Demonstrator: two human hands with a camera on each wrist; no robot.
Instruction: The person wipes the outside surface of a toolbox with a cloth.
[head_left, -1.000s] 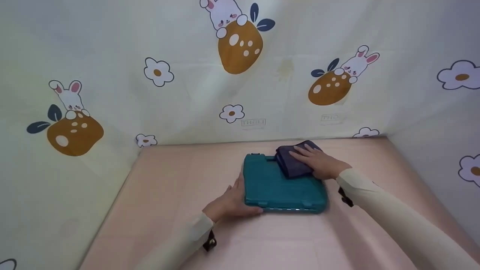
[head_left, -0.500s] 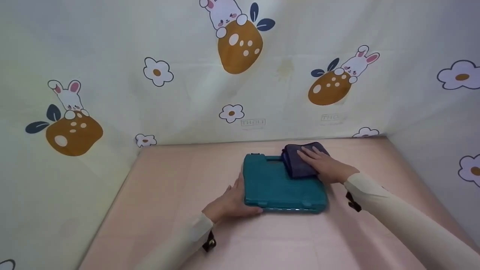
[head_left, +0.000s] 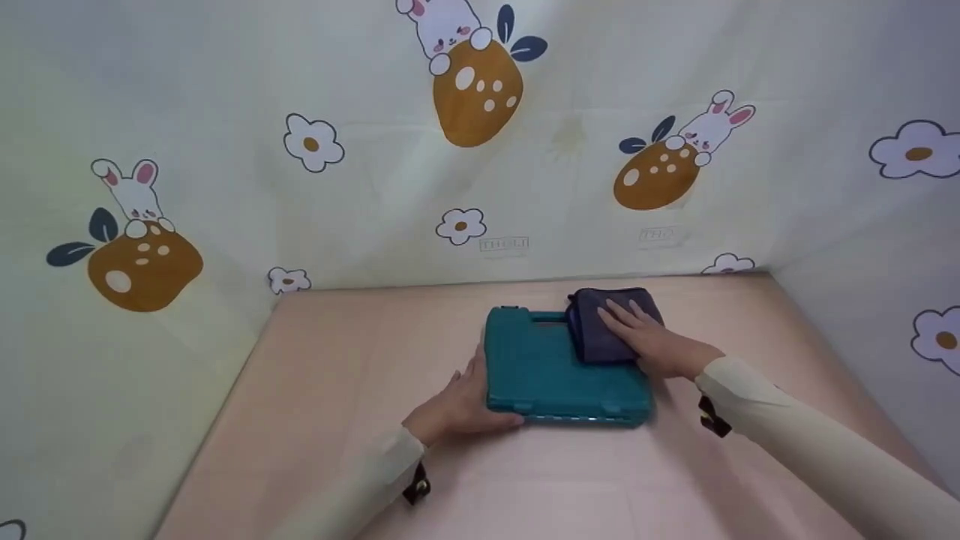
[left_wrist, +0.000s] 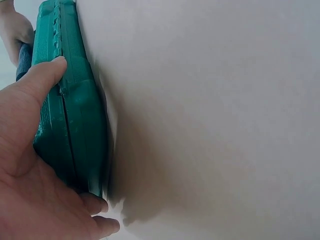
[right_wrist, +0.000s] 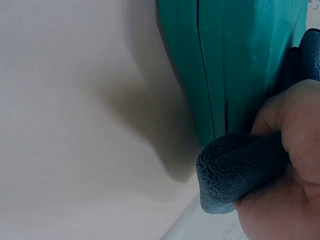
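Observation:
A teal plastic carrying case lies flat on the pink surface, its handle slot at the far side and its hinged edge facing me. My left hand grips its near left corner; in the left wrist view the thumb presses the front edge while the fingers reach along the side. On the case's far right corner is a folded dark blue-purple towel, partly hanging past the edge. My right hand holds this towel, fingers spread on top; the right wrist view shows fluffy cloth bunched between thumb and fingers.
Behind the pink tabletop rises a pale curtain wall printed with rabbits and flowers. Similar fabric closes in both the left and right sides. A dark camera strap sits at each wrist.
My right hand has slid the towel to the right and a little toward me across the case's far right corner. The left hand and the case have stayed put.

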